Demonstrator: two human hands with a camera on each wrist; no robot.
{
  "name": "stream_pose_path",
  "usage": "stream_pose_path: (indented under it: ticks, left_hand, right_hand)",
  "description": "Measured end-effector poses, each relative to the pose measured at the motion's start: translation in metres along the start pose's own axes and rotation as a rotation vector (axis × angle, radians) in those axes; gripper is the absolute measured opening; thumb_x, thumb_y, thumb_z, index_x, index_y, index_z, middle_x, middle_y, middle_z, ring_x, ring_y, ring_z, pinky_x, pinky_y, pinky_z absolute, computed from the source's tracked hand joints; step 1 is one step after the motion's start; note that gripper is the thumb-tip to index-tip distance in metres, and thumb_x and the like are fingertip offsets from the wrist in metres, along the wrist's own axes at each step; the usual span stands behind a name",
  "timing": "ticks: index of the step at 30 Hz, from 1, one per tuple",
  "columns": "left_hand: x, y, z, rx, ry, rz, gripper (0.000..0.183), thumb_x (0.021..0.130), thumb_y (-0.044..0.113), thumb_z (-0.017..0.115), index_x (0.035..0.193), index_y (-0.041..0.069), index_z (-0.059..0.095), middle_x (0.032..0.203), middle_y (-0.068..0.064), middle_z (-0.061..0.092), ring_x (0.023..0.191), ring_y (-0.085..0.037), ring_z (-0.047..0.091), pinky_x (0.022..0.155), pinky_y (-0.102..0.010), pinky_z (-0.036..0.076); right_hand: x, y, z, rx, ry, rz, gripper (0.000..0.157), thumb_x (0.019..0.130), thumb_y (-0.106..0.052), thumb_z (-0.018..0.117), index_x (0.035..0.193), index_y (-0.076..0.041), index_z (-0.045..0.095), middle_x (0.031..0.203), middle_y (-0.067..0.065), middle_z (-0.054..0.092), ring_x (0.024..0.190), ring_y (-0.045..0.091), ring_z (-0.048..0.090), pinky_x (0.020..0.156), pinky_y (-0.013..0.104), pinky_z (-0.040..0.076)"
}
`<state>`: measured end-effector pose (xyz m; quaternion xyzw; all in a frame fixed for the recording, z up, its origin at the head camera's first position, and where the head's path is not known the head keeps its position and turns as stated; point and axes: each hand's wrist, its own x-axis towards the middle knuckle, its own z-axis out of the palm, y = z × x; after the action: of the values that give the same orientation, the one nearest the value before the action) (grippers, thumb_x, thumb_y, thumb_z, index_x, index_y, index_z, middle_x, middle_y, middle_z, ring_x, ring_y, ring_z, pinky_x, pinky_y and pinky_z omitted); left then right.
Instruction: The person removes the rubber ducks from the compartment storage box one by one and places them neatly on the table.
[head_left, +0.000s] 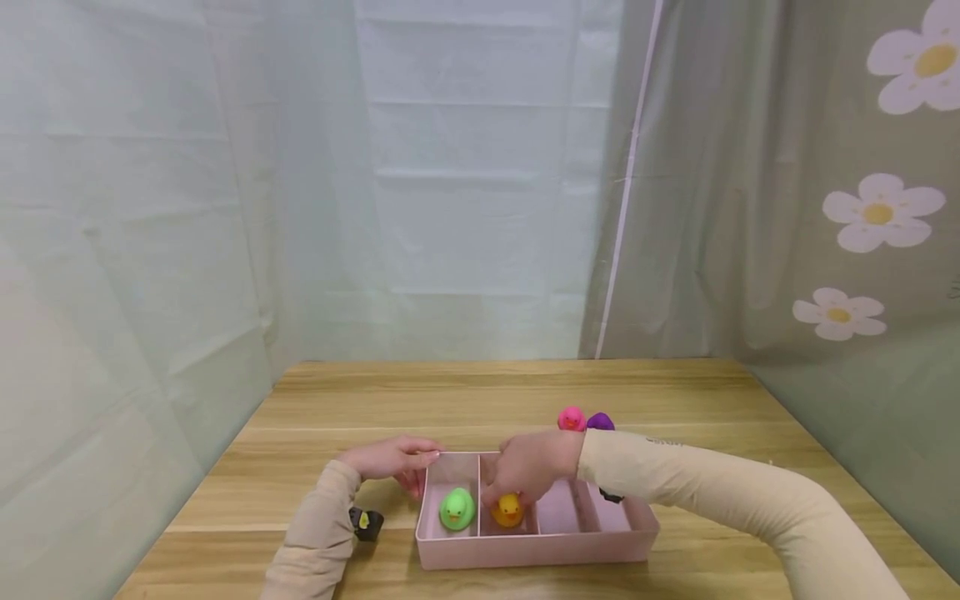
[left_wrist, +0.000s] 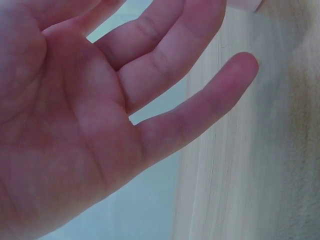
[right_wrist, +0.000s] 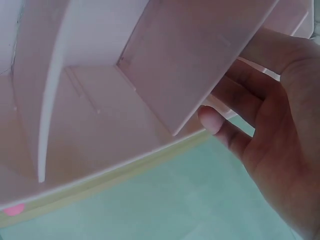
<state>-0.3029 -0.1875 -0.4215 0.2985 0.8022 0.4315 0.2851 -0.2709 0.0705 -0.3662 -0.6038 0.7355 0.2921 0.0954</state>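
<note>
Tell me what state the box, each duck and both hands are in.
Pink box: open-topped, on the table
Green duck: upright, leftmost compartment
Yellow duck: upright, next compartment
Pink duck: upright beyond the box
Purple duck: beside it, partly hidden by the right sleeve
Left hand: touching the box's left end
Right hand: reaching into the yellow duck's compartment; grip unclear

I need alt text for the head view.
A right hand holds a yellow duck in a pink tray; the left hand rests at the tray's left end. A green duck sits in the leftmost compartment; behind are a pink duck and purple toy.
</note>
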Motion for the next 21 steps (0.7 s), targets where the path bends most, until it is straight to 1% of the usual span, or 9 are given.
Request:
stream_pose_path:
  ticks: [4, 8, 12, 16, 19, 21]
  left_hand:
    - [0.000, 0.000, 0.000, 0.004, 0.000, -0.009, 0.042, 0.104, 0.024, 0.043, 0.136, -0.003, 0.048, 0.106, -0.025, 0.065, 0.074, -0.021, 0.068, 0.074, -0.040, 0.057]
    - [-0.001, 0.001, 0.000, 0.001, 0.003, -0.016, 0.043, 0.104, 0.024, 0.043, 0.137, -0.004, 0.048, 0.102, -0.025, 0.066, 0.074, -0.022, 0.069, 0.073, -0.040, 0.057]
    - [0.000, 0.001, 0.000, -0.003, 0.006, -0.019, 0.043, 0.104, 0.024, 0.043, 0.136, -0.004, 0.048, 0.101, -0.025, 0.066, 0.075, -0.025, 0.069, 0.073, -0.040, 0.057]
    - [0.002, 0.001, -0.001, -0.003, 0.007, -0.016, 0.043, 0.104, 0.025, 0.043, 0.137, -0.003, 0.048, 0.102, -0.025, 0.066, 0.076, -0.027, 0.069, 0.073, -0.039, 0.056]
    - [0.003, 0.001, -0.002, -0.002, 0.010, -0.011, 0.043, 0.104, 0.025, 0.043, 0.137, -0.003, 0.048, 0.101, -0.027, 0.066, 0.076, -0.030, 0.069, 0.073, -0.040, 0.057]
    - [0.004, 0.000, -0.003, -0.003, 0.013, -0.009, 0.043, 0.104, 0.025, 0.043, 0.137, -0.003, 0.048, 0.102, -0.027, 0.066, 0.075, -0.029, 0.069, 0.073, -0.040, 0.057]
  right_hand:
    - [-0.001, -0.001, -0.003, -0.006, -0.012, -0.007, 0.033, 0.092, -0.026, 0.067, 0.122, -0.034, 0.056, 0.106, -0.017, 0.065, 0.093, 0.001, 0.058, 0.092, 0.021, 0.045]
    - [-0.004, -0.002, -0.006, 0.009, -0.022, -0.008, 0.036, 0.093, -0.025, 0.066, 0.126, -0.035, 0.055, 0.116, -0.018, 0.065, 0.100, 0.001, 0.060, 0.098, 0.024, 0.046]
    - [-0.009, -0.002, -0.011, 0.001, -0.008, -0.027, 0.037, 0.093, -0.024, 0.065, 0.127, -0.034, 0.056, 0.121, -0.018, 0.065, 0.101, 0.001, 0.061, 0.098, 0.024, 0.047]
    - [-0.016, 0.001, -0.017, 0.027, 0.012, -0.032, 0.035, 0.091, -0.024, 0.068, 0.124, -0.032, 0.057, 0.113, -0.020, 0.067, 0.090, -0.002, 0.061, 0.088, 0.018, 0.044]
    - [-0.022, 0.005, -0.022, 0.041, 0.036, -0.027, 0.033, 0.090, -0.024, 0.070, 0.119, -0.030, 0.057, 0.104, -0.020, 0.068, 0.083, -0.002, 0.059, 0.081, 0.018, 0.040]
    - [-0.025, 0.008, -0.025, 0.051, 0.054, -0.024, 0.032, 0.089, -0.022, 0.071, 0.117, -0.029, 0.058, 0.102, -0.019, 0.067, 0.083, -0.002, 0.058, 0.079, 0.018, 0.039]
